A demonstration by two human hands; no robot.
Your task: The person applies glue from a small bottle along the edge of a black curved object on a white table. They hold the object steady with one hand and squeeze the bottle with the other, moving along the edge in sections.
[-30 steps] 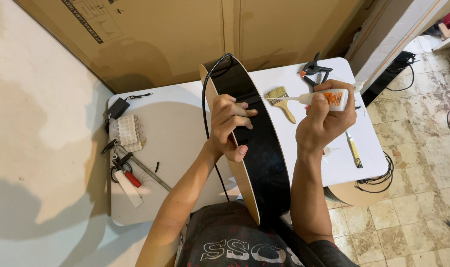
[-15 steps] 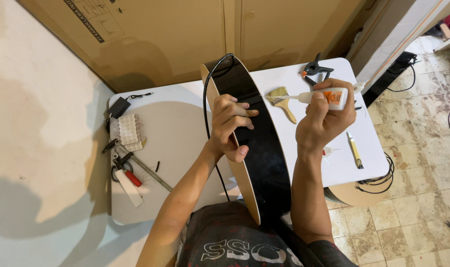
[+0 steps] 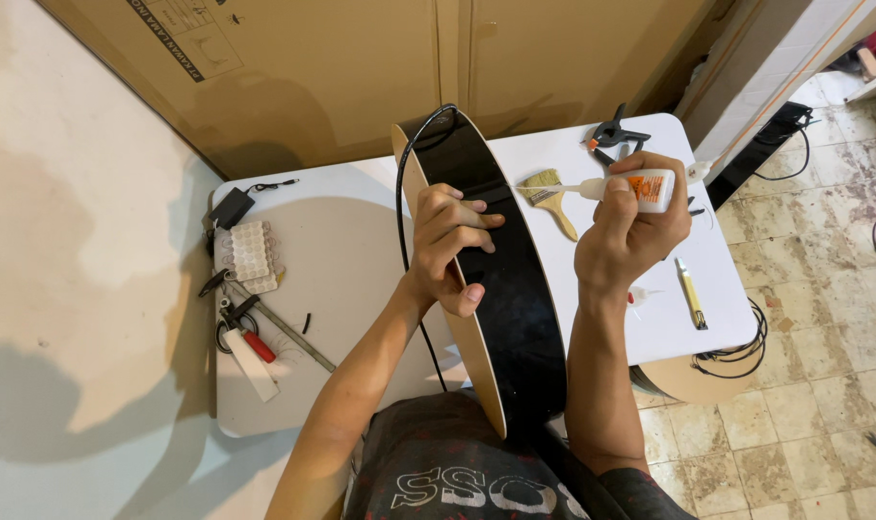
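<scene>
The left hand [image 3: 449,246] is wrapped over the edge of a curved black panel [image 3: 505,289] with a pale wooden rim, fingers curled tight across the glossy face and thumb hooked under the wood side, so the grip is clamped on the panel. The panel stands on edge, running from the person's lap up over the white table [image 3: 361,250], with a thin black cord [image 3: 400,193] following its outer edge. The right hand [image 3: 630,231] is closed around a small white glue bottle [image 3: 640,188] with an orange label, held sideways, its nozzle pointing left toward the panel's black face and almost at the left fingertips. Just behind the nozzle on the table lies a paintbrush [image 3: 551,197]; a black spring clamp [image 3: 611,135] sits farther back.
</scene>
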